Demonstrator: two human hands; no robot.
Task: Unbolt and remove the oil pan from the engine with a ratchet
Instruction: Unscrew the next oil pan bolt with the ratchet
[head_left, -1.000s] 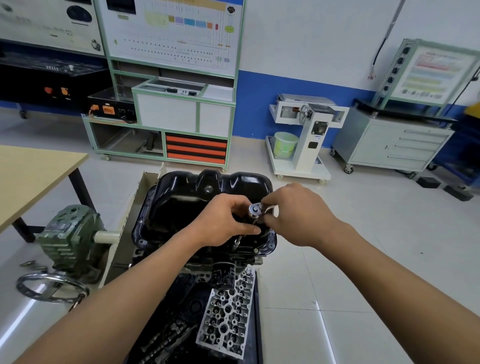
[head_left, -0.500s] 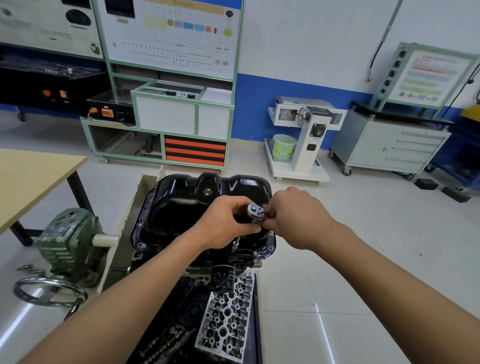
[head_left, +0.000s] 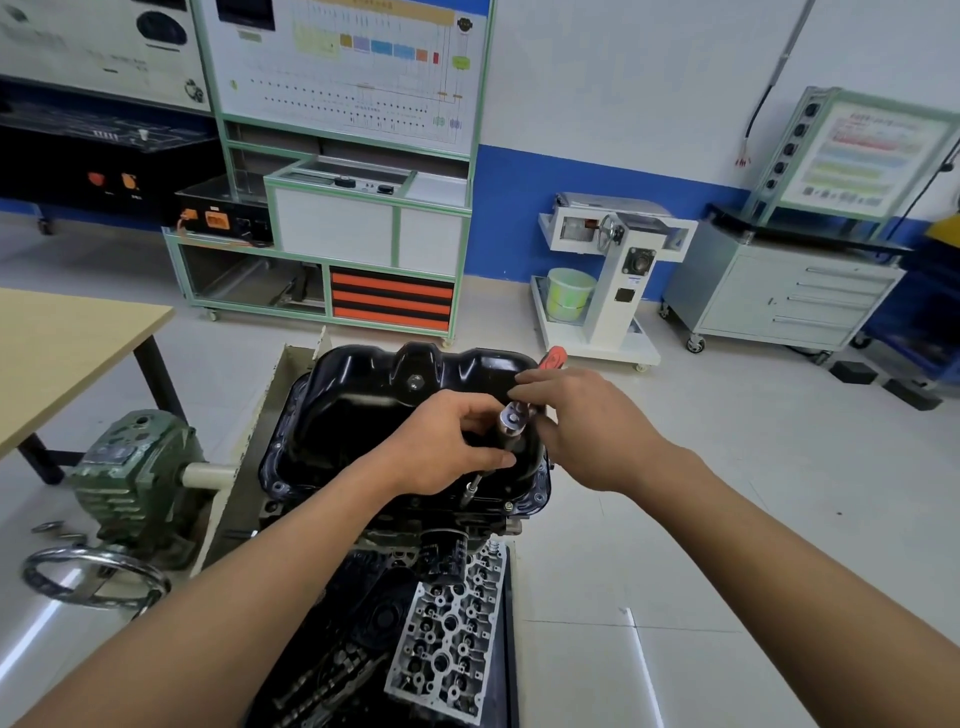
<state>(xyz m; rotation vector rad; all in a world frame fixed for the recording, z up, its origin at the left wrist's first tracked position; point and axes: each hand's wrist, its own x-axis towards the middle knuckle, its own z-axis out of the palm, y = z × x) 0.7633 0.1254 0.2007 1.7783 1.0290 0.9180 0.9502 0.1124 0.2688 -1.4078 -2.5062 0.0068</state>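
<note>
Gripping the ratchet (head_left: 511, 418) just below its head, the left hand (head_left: 447, 441) is curling fingers and thumb round the top of the extension, over the near right part of the oil pan (head_left: 363, 415). The extension is slanting down toward the near side from under that hand. Its lower end is sitting at the pan's near rim, though whether it is seated on a bolt there is too small to tell. The right hand (head_left: 587, 426) is holding the ratchet's handle, with fingers lying over it and the thumb tucked close to the head. The handle's orange end is poking out beyond the fingers on the far side.

The pan, black and glossy, is sitting bottom up on the engine (head_left: 405, 525) in the middle of the view, its rim lying against the block wherever it is showing. A drain plug (head_left: 414, 383) is showing on its far wall. An oil filter (head_left: 441, 558) is sticking out of the engine's near face, and a cylinder head (head_left: 449, 639) is lying just near of it.

To the left a green gearbox (head_left: 135, 467) is standing with a handwheel (head_left: 93, 577) near of it, and a table (head_left: 62, 353) is reaching in from the left edge. Along the far wall a green-framed bench (head_left: 332, 244), a white stand (head_left: 618, 291) carrying a bucket (head_left: 569, 293), and a grey cabinet (head_left: 779, 296) are standing.
</note>
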